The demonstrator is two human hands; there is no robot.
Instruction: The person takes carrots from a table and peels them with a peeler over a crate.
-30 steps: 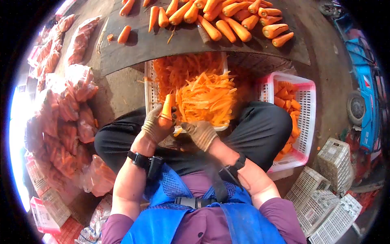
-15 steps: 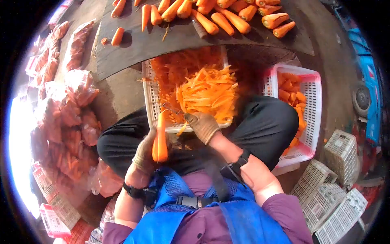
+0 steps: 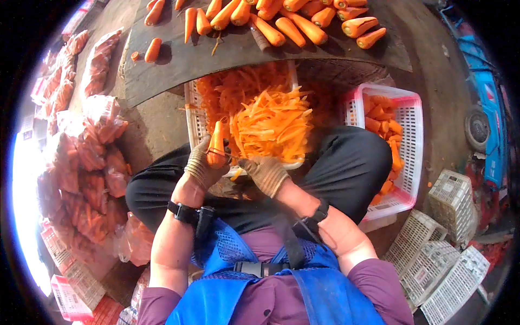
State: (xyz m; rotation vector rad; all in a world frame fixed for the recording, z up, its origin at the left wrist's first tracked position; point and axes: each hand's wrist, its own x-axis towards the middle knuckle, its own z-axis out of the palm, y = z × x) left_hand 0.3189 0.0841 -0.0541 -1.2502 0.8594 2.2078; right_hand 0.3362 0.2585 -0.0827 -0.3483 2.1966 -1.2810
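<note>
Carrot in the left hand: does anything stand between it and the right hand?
Only the slim peeler, held in the right hand and reaching across the carrot; nothing else visible stands between them.

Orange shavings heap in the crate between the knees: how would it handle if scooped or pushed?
The heap of shavings will probably flop and sag, since its strips look thin and flat. It would likely shed pieces when lifted: the strips lie loose and crisscrossed. Pushed, it may slump sideways, as it mounds up within the white crate.
</note>
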